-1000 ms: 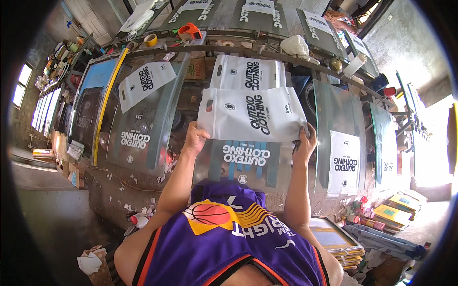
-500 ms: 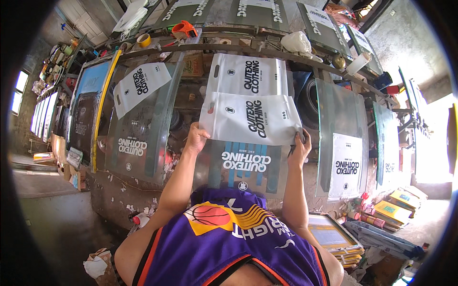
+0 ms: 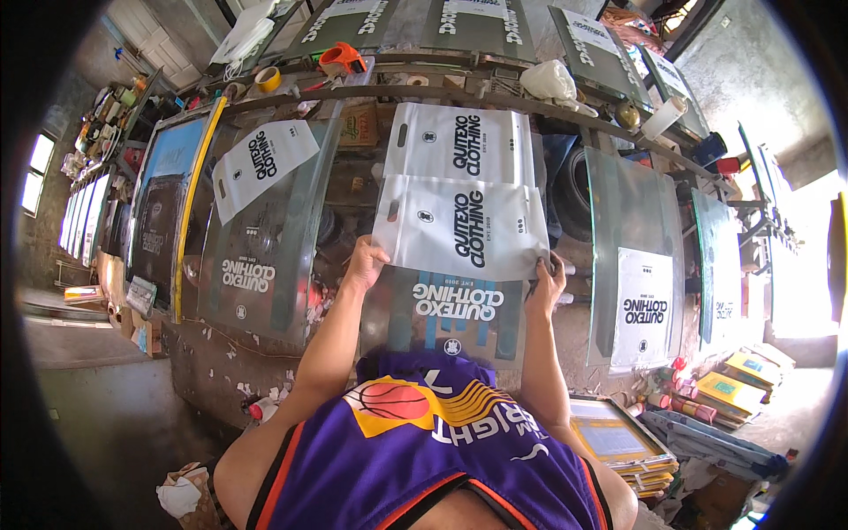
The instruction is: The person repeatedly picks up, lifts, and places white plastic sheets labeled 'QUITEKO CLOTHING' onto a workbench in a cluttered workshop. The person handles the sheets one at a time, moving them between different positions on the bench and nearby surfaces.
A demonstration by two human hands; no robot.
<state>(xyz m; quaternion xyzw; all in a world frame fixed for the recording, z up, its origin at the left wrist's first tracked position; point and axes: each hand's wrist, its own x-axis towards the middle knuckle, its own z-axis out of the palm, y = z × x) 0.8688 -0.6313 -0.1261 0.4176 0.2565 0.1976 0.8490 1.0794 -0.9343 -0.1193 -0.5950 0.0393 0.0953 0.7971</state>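
Note:
Both my hands pinch the near corners of a white plastic bag (image 3: 422,240) with black printing and a die-cut handle slot. My left hand (image 3: 367,262) grips its near left corner. At its near right corner is my right hand (image 3: 548,279), with thumb and fingers closed on the edge. The bag lies over the glass plate (image 3: 389,309) in front of me, its far part overlapping a second white printed bag (image 3: 413,163). White lettering and blue stripes show on the plate between my forearms.
Another printed bag (image 3: 268,163) lies askew on the left glass plate (image 3: 256,309). One more bag (image 3: 642,305) rests on the right plate (image 3: 609,203). A yellow-edged framed screen (image 3: 159,203) leans at far left. An orange tape dispenser (image 3: 343,58) and yellow tape roll (image 3: 267,78) sit behind.
The held bag has come down flatter over the plate, its right edge shifting slightly left. My right hand has moved a little down and left; my left hand has barely moved.

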